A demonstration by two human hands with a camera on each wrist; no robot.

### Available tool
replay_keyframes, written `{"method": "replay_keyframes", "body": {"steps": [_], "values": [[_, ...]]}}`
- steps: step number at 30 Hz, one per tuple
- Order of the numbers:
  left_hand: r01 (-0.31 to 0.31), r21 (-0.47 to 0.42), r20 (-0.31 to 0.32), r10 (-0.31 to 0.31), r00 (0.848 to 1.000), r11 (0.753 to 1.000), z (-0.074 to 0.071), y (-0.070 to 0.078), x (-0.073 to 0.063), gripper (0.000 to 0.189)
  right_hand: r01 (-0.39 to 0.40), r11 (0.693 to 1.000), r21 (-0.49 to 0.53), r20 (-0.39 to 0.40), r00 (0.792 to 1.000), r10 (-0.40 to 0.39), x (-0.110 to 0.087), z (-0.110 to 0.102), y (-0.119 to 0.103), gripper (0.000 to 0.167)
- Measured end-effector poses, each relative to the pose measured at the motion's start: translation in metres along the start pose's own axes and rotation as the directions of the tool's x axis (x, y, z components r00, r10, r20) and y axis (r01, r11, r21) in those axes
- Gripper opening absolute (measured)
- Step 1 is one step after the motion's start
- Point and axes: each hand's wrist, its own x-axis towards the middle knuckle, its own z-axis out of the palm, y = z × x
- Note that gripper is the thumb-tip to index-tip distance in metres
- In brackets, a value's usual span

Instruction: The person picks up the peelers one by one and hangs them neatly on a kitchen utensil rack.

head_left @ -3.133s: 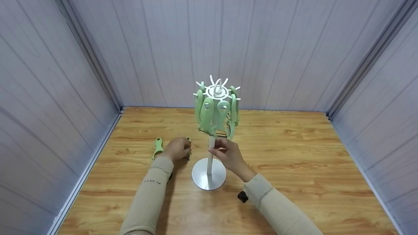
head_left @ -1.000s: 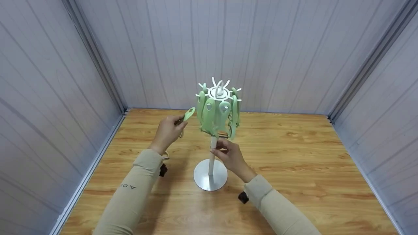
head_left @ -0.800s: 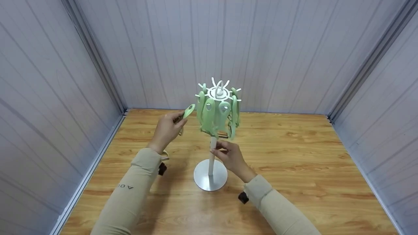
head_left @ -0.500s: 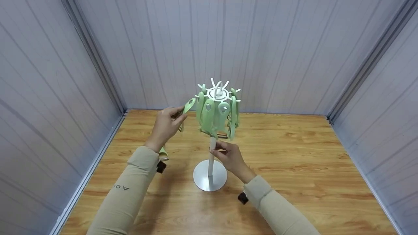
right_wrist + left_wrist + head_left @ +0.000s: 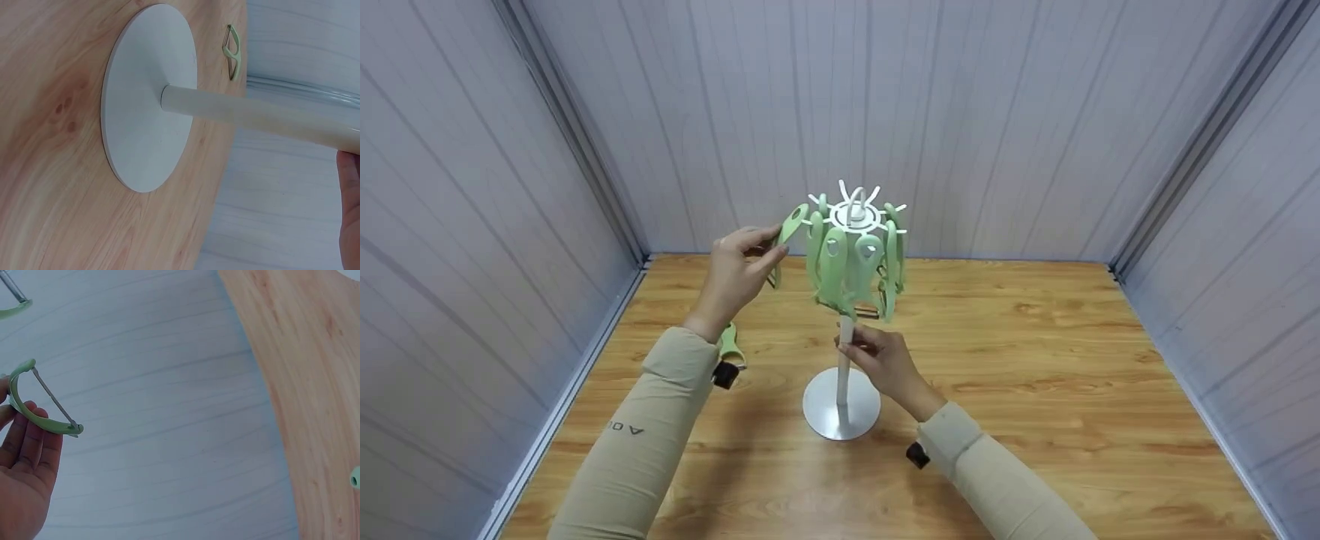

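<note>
Your left hand pinched green peeler by handle, fingers curled round it, held at centre of frame, handle tip just beside white hook ring of rack; contact with hook hard to tell. Your right hand gripped rack's white pole below hanging green peelers. Round base sat on wooden table. Another peeler lay on table, lower left, partly behind your left sleeve.
</note>
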Motion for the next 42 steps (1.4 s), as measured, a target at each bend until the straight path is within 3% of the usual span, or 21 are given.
{"method": "replay_keyframes", "body": {"steps": [7,22,33,42], "values": [[-0.036,-0.081,-0.035,0.034,0.999,0.996,-0.004,0.01,0.006,0.03,-0.003,1.0,-0.003,-0.004,1.0,0.002,0.001,0.001,0.002,0.02],[-0.111,-0.211,0.002,0.114,0.994,0.971,-0.002,0.033,0.02,0.025,0.001,1.0,-0.001,-0.014,1.0,-0.001,-0.004,0.0,0.005,0.02],[-0.052,-0.322,0.062,0.076,0.995,0.945,0.009,0.043,0.037,0.025,-0.018,1.0,0.026,-0.016,1.0,0.018,-0.006,-0.002,0.005,0.023],[-0.006,-0.363,0.115,0.051,0.992,0.932,0.014,0.045,0.04,0.025,-0.039,0.998,0.051,-0.015,0.999,0.04,-0.006,0.0,0.003,0.023]]}}
